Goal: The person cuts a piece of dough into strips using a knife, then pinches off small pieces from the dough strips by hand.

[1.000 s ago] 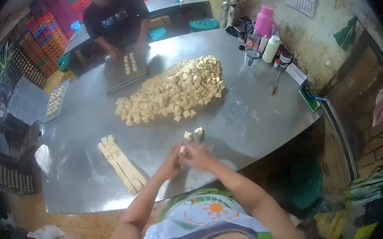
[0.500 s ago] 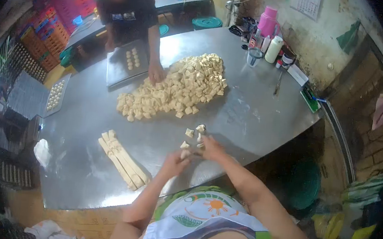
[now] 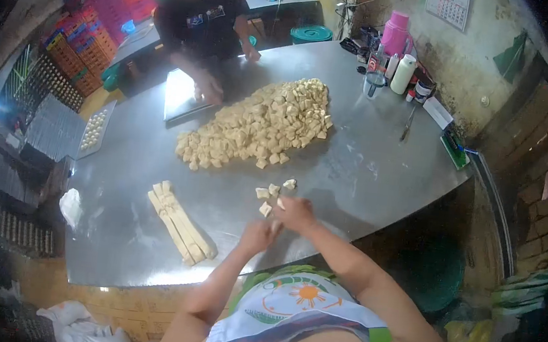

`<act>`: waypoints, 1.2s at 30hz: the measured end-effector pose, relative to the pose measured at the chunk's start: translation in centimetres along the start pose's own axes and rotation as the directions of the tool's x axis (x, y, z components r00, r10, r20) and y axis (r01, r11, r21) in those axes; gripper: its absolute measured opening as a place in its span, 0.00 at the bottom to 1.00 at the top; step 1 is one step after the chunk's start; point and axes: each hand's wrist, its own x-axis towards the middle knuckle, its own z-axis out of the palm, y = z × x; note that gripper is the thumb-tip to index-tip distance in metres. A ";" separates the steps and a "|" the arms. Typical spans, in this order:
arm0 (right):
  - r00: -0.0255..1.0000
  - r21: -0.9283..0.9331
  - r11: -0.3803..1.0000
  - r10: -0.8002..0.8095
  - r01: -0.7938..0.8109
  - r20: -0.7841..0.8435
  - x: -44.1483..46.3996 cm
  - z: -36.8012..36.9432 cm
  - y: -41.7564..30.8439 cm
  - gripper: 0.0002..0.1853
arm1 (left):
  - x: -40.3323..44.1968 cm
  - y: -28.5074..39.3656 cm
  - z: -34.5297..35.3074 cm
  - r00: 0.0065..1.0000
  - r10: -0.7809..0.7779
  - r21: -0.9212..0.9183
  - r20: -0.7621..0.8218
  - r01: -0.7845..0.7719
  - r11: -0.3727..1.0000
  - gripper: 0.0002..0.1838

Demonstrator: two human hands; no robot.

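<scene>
Near the front edge of the metal table (image 3: 117, 222), my left hand (image 3: 258, 236) is closed around a small piece of dough (image 3: 276, 224) that shows at its fingertips. My right hand (image 3: 295, 213) is just above and to the right, its fingers curled at another whitish dough piece (image 3: 281, 203). Several cut dough pieces (image 3: 262, 193) lie just beyond both hands. To the left rest long dough strips (image 3: 183, 225), side by side. A large heap of dough pieces (image 3: 259, 123) covers the middle of the table.
Across the table a co-worker (image 3: 202, 25) stands at a metal tray (image 3: 182, 96). A tray of dough balls (image 3: 93, 130) is at the left edge, above a white lump (image 3: 70, 207). A pink thermos (image 3: 396, 34), bottles and a knife-like tool (image 3: 408, 123) sit at the back right.
More cut pieces lie beyond my hands, and my right hand has moved back toward my left. The co-worker's hand has left the heap, and the dough balls no longer show on their tray.
</scene>
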 end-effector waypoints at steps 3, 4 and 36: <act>0.959 0.157 0.947 0.283 -0.280 -0.001 -0.1 0.2 4.0 0.25 | -1.4 0.0 0.5 0.837 0.397 -0.301 -0.376 -0.516 0.802 0.09; 0.962 0.148 0.951 0.275 -0.271 -0.002 0.1 0.4 4.1 0.25 | -1.4 0.3 -0.1 0.862 0.341 -0.464 -0.374 -0.492 0.737 0.12; 0.967 0.293 0.955 0.035 0.042 -0.253 -0.6 -0.1 -2.9 0.17 | 0.2 -1.8 -0.7 0.981 0.028 -0.594 -0.190 -0.137 0.793 0.13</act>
